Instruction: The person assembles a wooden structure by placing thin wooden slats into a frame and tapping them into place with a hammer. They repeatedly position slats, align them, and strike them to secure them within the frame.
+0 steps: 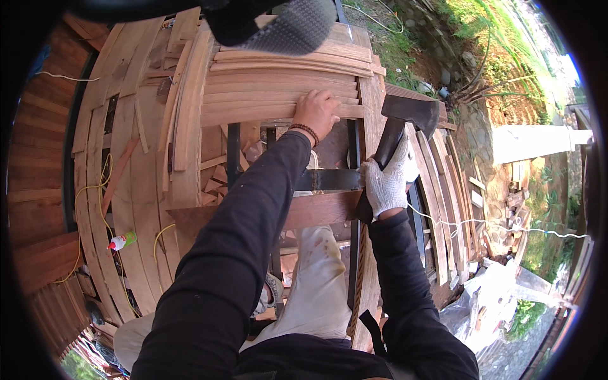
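My left hand (315, 113), bare with a beaded bracelet at the wrist, bears down on the nearest wooden slat (253, 114) of a row laid across a frame. Its fingers curl over the slat, partly hidden by the back of the hand. In a white knit glove, my right hand (389, 180) is closed round the dark handle of a hatchet (410, 111). The hatchet's black head is raised beyond the knuckles, right of the slats. A reddish-brown board (323, 211) crosses under my left forearm, nearer to me.
Dark metal bars (329, 180) of the frame leave gaps, with wood offcuts (215, 180) below. On the planks at left lie a small white-and-green bottle (122, 240) and a yellow cord (104, 183). A white cable (487, 221) runs rightward past stacked boards (437, 183) and plastic sheeting (487, 297).
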Demonstrator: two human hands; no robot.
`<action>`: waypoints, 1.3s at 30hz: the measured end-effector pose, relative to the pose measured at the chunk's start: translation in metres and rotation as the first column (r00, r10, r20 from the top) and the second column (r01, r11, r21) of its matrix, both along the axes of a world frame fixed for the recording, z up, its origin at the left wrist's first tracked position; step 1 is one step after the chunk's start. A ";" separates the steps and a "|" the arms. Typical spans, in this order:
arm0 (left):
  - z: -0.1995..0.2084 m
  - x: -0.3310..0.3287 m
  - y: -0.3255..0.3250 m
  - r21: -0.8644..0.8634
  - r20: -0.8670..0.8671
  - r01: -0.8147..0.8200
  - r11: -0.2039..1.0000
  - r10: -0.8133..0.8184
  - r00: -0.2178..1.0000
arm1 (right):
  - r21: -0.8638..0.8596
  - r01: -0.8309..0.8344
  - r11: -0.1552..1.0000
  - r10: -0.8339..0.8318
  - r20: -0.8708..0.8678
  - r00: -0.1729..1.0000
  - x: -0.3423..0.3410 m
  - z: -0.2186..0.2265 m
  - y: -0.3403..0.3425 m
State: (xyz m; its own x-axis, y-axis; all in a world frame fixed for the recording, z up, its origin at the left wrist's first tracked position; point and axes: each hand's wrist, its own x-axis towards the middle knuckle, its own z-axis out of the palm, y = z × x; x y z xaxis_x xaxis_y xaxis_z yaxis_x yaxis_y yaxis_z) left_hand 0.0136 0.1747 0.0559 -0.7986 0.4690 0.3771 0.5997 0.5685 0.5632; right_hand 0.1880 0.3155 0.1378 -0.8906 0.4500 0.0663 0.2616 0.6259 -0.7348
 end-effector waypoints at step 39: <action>0.003 0.004 -0.004 -0.006 0.061 -0.041 0.999 0.041 0.997 | -0.353 -0.017 0.935 0.084 0.175 0.981 -0.030 0.057 0.027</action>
State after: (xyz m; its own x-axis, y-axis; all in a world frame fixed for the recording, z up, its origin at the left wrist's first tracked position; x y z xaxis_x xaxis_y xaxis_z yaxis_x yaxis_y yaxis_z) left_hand 0.0176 0.1707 0.0588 -0.8386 0.4372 0.3249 0.5405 0.5946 0.5952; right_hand 0.1582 0.3429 0.1946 -0.8939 0.3694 -0.2541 0.3885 0.3549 -0.8504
